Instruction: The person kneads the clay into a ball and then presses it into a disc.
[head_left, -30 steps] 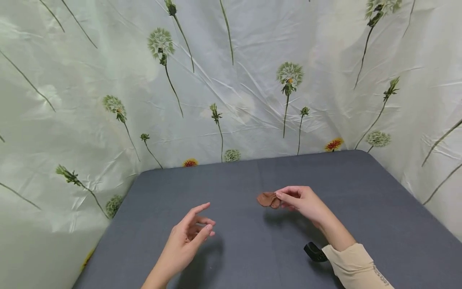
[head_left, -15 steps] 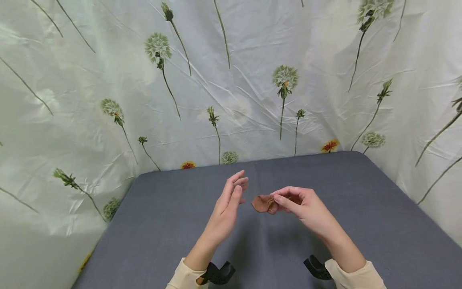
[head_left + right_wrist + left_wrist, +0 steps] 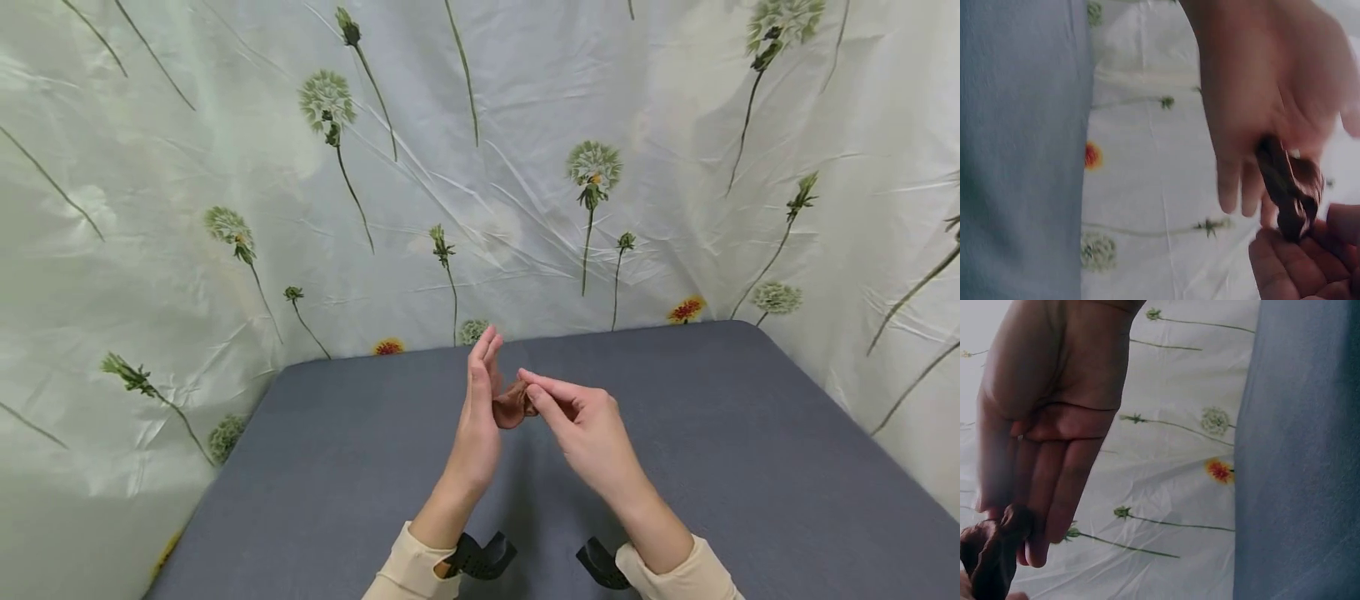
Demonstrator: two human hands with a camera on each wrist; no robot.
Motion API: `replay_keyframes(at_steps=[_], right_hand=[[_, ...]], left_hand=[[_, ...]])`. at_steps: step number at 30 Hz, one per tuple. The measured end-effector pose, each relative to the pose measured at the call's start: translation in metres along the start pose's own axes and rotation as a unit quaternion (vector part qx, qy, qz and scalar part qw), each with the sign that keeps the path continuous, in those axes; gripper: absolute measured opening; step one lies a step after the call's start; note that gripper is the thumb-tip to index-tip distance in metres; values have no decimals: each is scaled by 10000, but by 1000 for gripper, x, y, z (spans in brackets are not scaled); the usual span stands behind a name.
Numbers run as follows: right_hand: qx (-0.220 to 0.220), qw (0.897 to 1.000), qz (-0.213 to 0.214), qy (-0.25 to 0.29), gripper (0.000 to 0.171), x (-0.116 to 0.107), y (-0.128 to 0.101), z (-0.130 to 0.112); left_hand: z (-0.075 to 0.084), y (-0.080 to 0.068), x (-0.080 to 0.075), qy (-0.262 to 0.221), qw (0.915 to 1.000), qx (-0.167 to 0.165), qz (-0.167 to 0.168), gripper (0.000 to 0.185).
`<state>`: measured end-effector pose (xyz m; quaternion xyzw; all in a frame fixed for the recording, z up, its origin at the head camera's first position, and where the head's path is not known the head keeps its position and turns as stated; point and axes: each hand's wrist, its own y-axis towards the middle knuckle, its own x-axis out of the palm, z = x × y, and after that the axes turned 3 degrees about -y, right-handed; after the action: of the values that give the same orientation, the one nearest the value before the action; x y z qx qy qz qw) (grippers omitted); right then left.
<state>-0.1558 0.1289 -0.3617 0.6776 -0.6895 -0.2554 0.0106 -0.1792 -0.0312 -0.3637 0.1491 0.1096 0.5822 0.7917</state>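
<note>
A thin, folded piece of brown modelling clay (image 3: 511, 407) is held up above the table between the two hands. My right hand (image 3: 583, 421) pinches its right end between thumb and forefinger. On the other side my left hand (image 3: 477, 417) stands upright with straight fingers, its palm turned toward the clay and right at its left edge. Seen from the left wrist, the crumpled clay (image 3: 994, 550) overlaps the left fingertips. From the right wrist, the twisted clay (image 3: 1288, 187) shows dark creases between the hands; part of it is hidden by fingers.
A dark grey cloth covers the table (image 3: 360, 475). Behind it and at both sides hangs a pale curtain (image 3: 517, 183) printed with dandelions. Black curved mounts (image 3: 483, 557) project from both wrists, near the beige sleeves.
The left hand has risen and moved right, its fingers straightening, up to the clay. The right hand has moved left with the clay still pinched. The clay now looks more folded.
</note>
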Motion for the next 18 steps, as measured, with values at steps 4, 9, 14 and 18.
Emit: replay_keyframes(at_steps=[4, 9, 14, 18], right_hand=[[-378, 9984, 117, -399, 38, 17, -6, -5], [-842, 9955, 57, -441, 42, 34, -12, -6], [-1029, 9941, -36, -343, 44, 49, -20, -7], [-1129, 9931, -189, -266, 46, 58, -26, -8]], left_hand=[[4, -1, -1, -181, 9993, 173, 271, 65], [5, 0, 0, -268, 9982, 440, 295, 71], [3, 3, -6, -160, 9965, 615, 550, 74], [-2, 6, -11, -212, 9955, 564, 733, 75]])
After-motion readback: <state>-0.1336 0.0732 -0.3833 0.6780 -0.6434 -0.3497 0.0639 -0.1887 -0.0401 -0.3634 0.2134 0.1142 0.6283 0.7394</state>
